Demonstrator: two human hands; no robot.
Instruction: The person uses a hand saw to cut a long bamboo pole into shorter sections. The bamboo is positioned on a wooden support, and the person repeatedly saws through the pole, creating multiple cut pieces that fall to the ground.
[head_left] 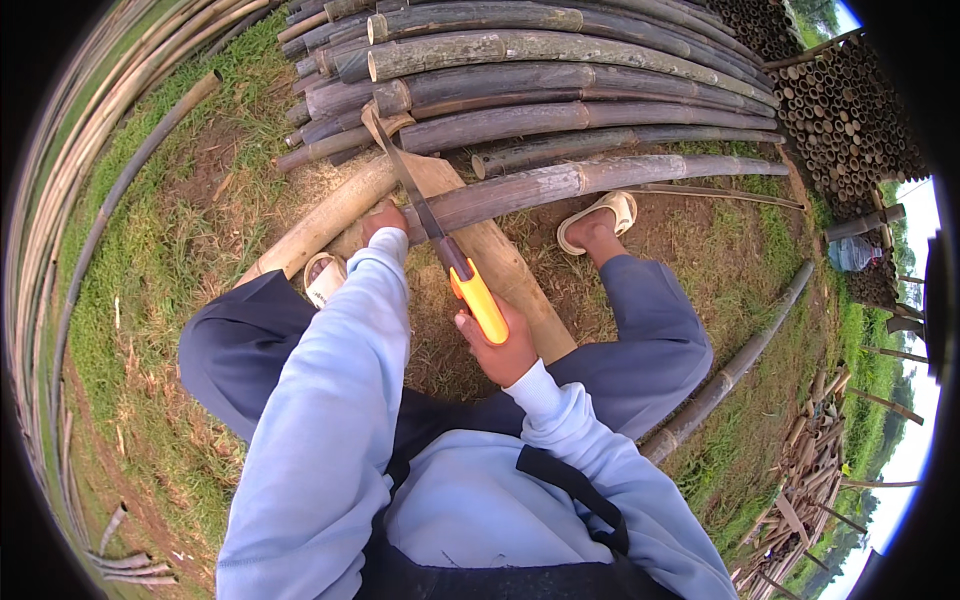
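My right hand (503, 345) is wrapped round the orange handle (480, 306) of a hand saw. The saw's long blade (413, 190) points away from me and lies across a bamboo pole (560, 183), near the pole's left end. Just left of the blade, my left hand (384, 219) grips that end of the pole; its fingers are partly hidden by the sleeve and the pole. Beneath the pole runs a wooden plank (515, 285), slanting from the far middle toward my right leg. A pale log (325, 220) angles off to the left of it.
Beyond the pole lies a stack of dark bamboo poles (560, 75). Long pale poles (45, 230) curve along the left. Another pole (735, 365) lies on the grass at right, near a pile of split pieces (805, 490). A water jug (850, 254) stands by stacked bamboo ends (850, 115).
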